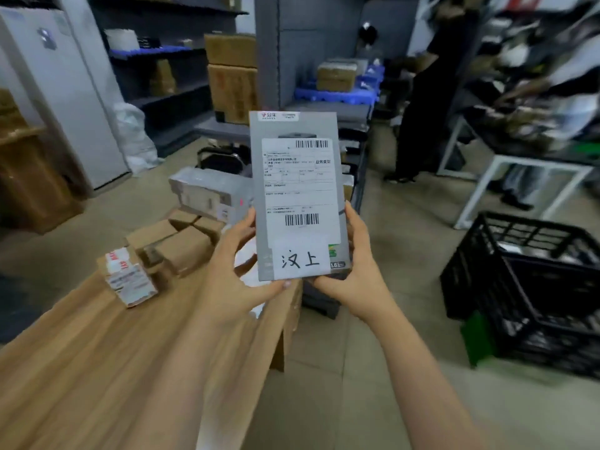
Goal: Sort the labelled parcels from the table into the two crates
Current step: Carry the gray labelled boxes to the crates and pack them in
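Note:
I hold a flat grey parcel upright in front of me, its white shipping label with barcodes and a handwritten tag facing the camera. My left hand grips its lower left edge, thumb under the bottom. My right hand grips its lower right edge. The parcel is raised above the far end of the wooden table. On the table lie a small white labelled box, several brown cartons and a grey wrapped parcel. A black crate stands on the floor to the right.
A dark low object sits on the floor just past the table end, mostly hidden. A person in black stands at the back right beside a white-framed table. Shelves with cartons line the back wall.

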A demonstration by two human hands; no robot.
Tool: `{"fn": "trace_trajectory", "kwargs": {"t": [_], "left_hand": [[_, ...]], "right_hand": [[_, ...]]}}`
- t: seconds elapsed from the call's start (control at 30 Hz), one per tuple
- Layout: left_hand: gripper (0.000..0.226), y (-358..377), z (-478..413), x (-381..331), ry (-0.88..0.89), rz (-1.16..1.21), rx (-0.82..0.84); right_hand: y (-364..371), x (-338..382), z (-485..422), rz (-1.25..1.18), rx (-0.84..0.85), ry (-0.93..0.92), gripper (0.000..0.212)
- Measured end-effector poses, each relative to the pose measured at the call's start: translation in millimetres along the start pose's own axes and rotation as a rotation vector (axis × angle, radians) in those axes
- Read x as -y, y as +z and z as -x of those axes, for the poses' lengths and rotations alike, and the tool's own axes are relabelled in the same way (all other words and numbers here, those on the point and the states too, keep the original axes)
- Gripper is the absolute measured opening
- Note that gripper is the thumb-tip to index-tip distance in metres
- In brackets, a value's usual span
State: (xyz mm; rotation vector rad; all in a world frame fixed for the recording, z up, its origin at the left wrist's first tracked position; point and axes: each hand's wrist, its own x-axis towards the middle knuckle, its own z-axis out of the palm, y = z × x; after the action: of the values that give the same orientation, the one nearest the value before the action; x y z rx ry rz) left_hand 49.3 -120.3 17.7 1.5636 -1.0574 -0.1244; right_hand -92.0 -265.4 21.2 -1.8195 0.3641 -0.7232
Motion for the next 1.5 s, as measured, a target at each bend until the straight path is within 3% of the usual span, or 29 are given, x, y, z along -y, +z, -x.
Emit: {"fn": "trace_trajectory", "kwargs": {"t": [0.37, 0.73, 1.07, 1.5], "left_hand": [[0.102, 171, 53, -86, 0.174, 0.297, 0.677], [0.105, 339, 237, -230, 0.296, 0.562, 1.203], [0.102, 452, 436, -362, 0.324, 0.717, 1.486], [0.102, 620, 534, -457, 0.451, 0.742, 1.713]], "right_hand": [[-115, 27, 218, 0.256, -0.722, 0.132, 0.107], [-180, 91, 493, 0.357, -1.258, 0.289, 0.099], [-238, 135, 733, 0.469, -1.508, 0.426, 0.109], [-357, 121, 862, 0.501, -1.751, 0.517, 0.108]]}}
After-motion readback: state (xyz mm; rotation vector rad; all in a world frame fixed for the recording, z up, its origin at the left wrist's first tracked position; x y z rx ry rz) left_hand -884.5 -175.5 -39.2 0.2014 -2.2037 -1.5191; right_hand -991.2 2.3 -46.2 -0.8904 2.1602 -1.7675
